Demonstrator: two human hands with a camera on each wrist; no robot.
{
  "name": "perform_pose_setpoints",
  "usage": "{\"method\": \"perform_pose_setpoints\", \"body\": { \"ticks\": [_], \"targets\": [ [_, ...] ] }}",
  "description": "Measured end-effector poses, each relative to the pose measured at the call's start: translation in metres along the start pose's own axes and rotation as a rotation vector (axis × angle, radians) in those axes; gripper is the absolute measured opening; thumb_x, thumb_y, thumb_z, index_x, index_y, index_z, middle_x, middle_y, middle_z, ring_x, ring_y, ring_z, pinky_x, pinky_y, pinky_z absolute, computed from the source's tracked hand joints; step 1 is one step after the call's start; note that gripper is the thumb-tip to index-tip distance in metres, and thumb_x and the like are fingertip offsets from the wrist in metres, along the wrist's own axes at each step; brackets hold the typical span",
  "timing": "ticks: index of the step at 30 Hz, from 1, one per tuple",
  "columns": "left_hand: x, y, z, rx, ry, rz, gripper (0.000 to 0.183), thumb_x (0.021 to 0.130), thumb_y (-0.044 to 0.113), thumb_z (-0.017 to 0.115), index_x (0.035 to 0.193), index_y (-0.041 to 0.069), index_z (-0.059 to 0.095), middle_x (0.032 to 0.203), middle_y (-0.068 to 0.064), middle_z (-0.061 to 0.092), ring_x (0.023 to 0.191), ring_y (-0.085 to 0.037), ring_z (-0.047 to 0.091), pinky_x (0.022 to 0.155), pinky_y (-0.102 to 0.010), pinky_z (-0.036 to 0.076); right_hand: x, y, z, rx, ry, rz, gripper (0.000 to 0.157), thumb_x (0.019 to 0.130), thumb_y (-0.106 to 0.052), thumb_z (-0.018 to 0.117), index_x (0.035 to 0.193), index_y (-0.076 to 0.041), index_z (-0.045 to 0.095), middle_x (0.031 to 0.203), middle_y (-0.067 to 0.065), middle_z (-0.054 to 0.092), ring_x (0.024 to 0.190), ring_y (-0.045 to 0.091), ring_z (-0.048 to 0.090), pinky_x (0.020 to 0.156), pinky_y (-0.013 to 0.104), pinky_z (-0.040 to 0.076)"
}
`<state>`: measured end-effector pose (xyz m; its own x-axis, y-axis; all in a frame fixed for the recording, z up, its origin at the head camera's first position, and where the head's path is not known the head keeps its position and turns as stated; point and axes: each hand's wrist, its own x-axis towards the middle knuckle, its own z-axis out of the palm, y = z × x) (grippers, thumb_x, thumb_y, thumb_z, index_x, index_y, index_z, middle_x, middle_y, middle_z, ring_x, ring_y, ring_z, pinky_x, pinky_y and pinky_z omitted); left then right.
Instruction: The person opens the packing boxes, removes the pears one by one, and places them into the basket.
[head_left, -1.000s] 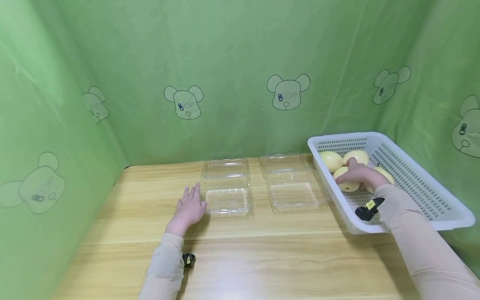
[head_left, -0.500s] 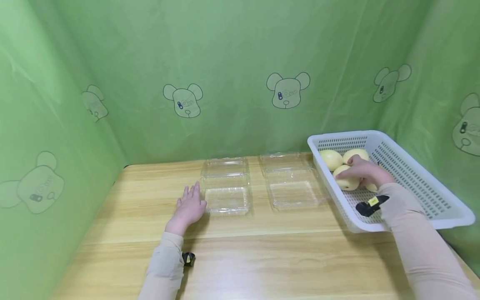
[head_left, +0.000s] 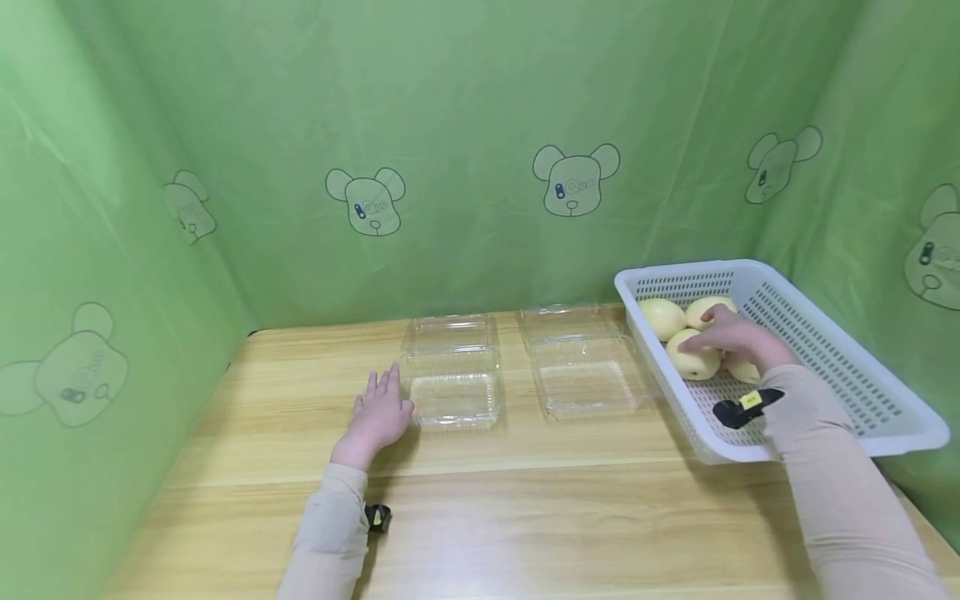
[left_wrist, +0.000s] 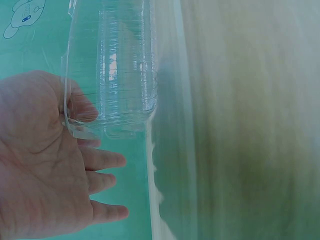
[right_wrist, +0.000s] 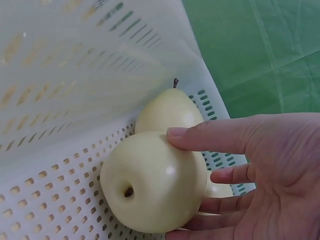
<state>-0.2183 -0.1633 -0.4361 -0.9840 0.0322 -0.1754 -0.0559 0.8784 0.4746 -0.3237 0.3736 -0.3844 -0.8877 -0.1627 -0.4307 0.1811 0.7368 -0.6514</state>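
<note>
My right hand [head_left: 738, 337] reaches into a white slotted basket [head_left: 885, 408] that holds several pale yellow pears. Its straight thumb lies on the front-left pear [head_left: 692, 364], while the other fingers extend loosely along the far side. In the right wrist view this pear [right_wrist: 145, 185] rests against another pear [right_wrist: 170, 110] by the basket wall. My left hand [head_left: 377, 415] lies with fingers extended at the left edge of a clear plastic clamshell box [head_left: 453, 404], its lid folded back. In the left wrist view the thumb shows through the clear plastic [left_wrist: 127, 70].
A second clear clamshell box [head_left: 585, 392], also with its lid back, sits between the first box and the basket. Everything stands on a wooden table [head_left: 525, 517], with a green curtain [head_left: 465, 100] behind and at both sides.
My right hand has drawn slightly up and to the right, its thumb shifting from the pear's left side to its upper part. The left hand stays still.
</note>
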Motion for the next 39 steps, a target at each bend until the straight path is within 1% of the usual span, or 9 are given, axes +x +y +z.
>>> {"method": "perform_pose_setpoints", "body": {
  "ticks": [6,10,16,22,26,32,39],
  "targets": [
    [0.0001,0.0,0.0003,0.002,0.002,0.002,0.072,0.098,0.028,0.04,0.157,0.004,0.005,0.162,-0.021,0.013,0.152,-0.04,0.001,0.12,-0.066,0.007,-0.001,0.001,-0.0008,0.002,0.06,-0.043,0.088,0.088,-0.019,0.066,0.136,0.023,0.005,0.132,0.043,0.021,0.121,0.055,0.036,0.101,0.063,0.045],
    [-0.0003,-0.0006,0.0012,0.001,0.004,0.003,0.072,0.098,0.028,0.04,0.156,0.004,0.006,0.162,-0.022,0.014,0.151,-0.04,0.002,0.119,-0.066,0.008,-0.0018,0.0005,-0.0011,-0.01,0.084,-0.064,0.087,0.087,-0.018,0.067,0.136,0.023,0.008,0.129,0.042,0.025,0.119,0.053,0.038,0.101,0.062,0.045],
    [-0.0003,-0.0002,0.0017,0.0,0.002,0.001,0.072,0.098,0.029,0.04,0.157,0.004,0.005,0.162,-0.021,0.013,0.152,-0.04,0.001,0.12,-0.066,0.007,-0.0018,0.001,-0.002,-0.027,0.085,-0.047,0.087,0.087,-0.02,0.068,0.137,0.021,0.009,0.13,0.041,0.025,0.12,0.052,0.038,0.099,0.063,0.046],
    [0.0006,-0.0008,0.0021,0.002,0.0,0.004,0.072,0.098,0.029,0.04,0.157,0.004,0.005,0.163,-0.021,0.013,0.152,-0.04,0.001,0.12,-0.066,0.007,-0.0041,-0.0007,-0.0054,-0.085,0.124,-0.05,0.089,0.085,-0.022,0.07,0.138,0.022,0.014,0.128,0.041,0.031,0.112,0.048,0.045,0.095,0.059,0.049],
    [0.0013,-0.0016,0.0018,0.003,-0.002,0.007,0.072,0.098,0.029,0.039,0.157,0.005,0.004,0.163,-0.021,0.013,0.152,-0.04,0.001,0.119,-0.066,0.007,-0.0045,-0.0017,-0.007,-0.091,0.134,-0.054,0.088,0.084,-0.021,0.071,0.137,0.022,0.015,0.127,0.041,0.034,0.111,0.049,0.047,0.093,0.056,0.05],
    [0.0016,-0.0025,0.0013,0.008,-0.005,0.006,0.072,0.099,0.028,0.039,0.157,0.005,0.003,0.162,-0.022,0.012,0.151,-0.04,0.001,0.119,-0.066,0.007,-0.0048,-0.003,-0.0083,-0.075,0.148,-0.059,0.086,0.084,-0.018,0.07,0.138,0.022,0.016,0.131,0.043,0.031,0.112,0.05,0.046,0.093,0.056,0.051],
    [0.0022,-0.0033,0.0029,0.012,-0.005,0.005,0.072,0.099,0.029,0.038,0.157,0.005,0.002,0.163,-0.021,0.012,0.152,-0.04,0.0,0.119,-0.066,0.007,-0.0077,-0.0046,-0.0098,-0.087,0.182,-0.068,0.086,0.084,-0.019,0.07,0.138,0.022,0.018,0.128,0.042,0.036,0.106,0.047,0.052,0.089,0.052,0.054]
  ]
}}
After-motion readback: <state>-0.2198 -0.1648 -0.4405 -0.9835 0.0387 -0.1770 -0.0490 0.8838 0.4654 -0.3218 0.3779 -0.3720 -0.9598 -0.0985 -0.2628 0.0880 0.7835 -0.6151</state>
